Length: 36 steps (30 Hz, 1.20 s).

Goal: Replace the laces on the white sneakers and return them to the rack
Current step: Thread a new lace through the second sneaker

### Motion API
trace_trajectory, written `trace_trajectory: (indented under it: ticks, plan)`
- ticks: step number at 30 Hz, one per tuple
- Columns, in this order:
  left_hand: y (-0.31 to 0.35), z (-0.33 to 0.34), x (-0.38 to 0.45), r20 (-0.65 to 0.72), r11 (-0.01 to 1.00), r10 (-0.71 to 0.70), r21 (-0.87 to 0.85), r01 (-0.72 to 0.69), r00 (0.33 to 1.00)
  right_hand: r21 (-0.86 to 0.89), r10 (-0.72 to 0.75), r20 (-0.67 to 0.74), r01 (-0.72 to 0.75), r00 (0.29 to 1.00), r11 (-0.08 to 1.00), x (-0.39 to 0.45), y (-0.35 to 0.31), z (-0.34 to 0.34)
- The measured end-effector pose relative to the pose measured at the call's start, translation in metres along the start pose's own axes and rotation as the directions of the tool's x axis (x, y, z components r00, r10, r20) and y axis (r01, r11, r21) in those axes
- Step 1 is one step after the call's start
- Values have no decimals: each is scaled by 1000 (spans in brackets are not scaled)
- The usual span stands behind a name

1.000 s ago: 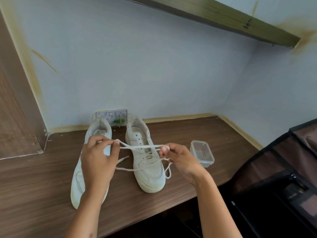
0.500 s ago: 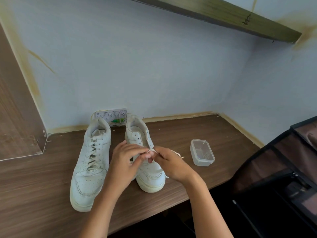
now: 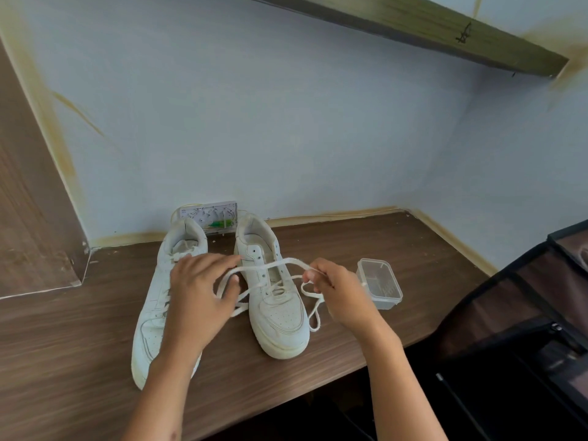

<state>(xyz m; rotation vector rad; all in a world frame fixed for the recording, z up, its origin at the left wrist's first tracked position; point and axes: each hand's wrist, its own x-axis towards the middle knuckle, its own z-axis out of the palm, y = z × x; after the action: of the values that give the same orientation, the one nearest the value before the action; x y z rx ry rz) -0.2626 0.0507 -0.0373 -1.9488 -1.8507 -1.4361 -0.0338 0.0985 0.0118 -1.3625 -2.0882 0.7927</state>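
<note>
Lacing mid-way: flat white lace (image 3: pixel 270 265) through lowest eyelets only of right-side white leather sneaker (image 3: pixel 273 300) on brown wood bench (image 3: pixel 366 246). Left hand (image 3: pixel 199 291) and right hand (image 3: pixel 337 291) each pinch one end, spread apart, likely evening lengths. Laced sneaker (image 3: pixel 165 300) just left; clear plastic tub (image 3: pixel 380 283) right.

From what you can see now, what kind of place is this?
Probably a corner of a home room. A wooden desk is built between pale blue walls, a wall shelf hangs above it, and a fabric shoe rack stands at the right.
</note>
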Motion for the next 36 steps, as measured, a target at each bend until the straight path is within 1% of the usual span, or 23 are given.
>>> trace_trajectory:
  ticks: [3,5,6,8,11,14,19,22,25,28,30,32,34,36]
  plan:
    - [17,8,0,77,985,104,-148,-92,992,-75,-113,87,120,990,990,1,-13,14]
    - [26,16,-1,68,978,127,-178,-113,990,-89,-172,122,183,978,979,2,-18,23]
    - [26,20,-1,54,976,136,-178,-124,989,-94,-178,126,191,976,977,3,-19,26]
    - [24,23,0,23,978,126,-172,-120,992,-96,-140,130,153,982,984,4,-20,24]
    - [11,19,1,-19,992,51,-118,-53,999,-34,-30,132,35,991,999,5,-16,15]
    - [2,15,3,-53,999,-24,-27,22,998,-17,10,84,-8,996,1000,4,-12,9]
    - [-5,13,4,-70,998,-31,52,35,997,-37,49,13,-48,999,998,4,-7,5]
    - [-9,12,4,-73,997,-24,73,30,997,-21,41,-116,-44,992,999,7,-7,6]
    - [-9,11,4,-78,994,-22,107,30,997,11,28,-239,-26,971,1000,11,-6,10]
    - [-6,10,4,-73,988,-36,145,46,997,124,73,-310,-36,948,992,12,-8,12]
    - [-4,10,4,-69,993,-39,106,47,997,176,72,-312,-17,947,984,12,-11,13]
    - [0,12,5,-59,999,-25,24,26,998,166,23,-267,23,963,986,13,-14,16]
    - [7,16,6,-38,998,12,-63,-14,999,181,-25,-225,67,974,981,13,-21,23]
    - [14,23,5,-19,994,61,-92,-62,998,251,-53,-221,109,974,962,13,-28,30]
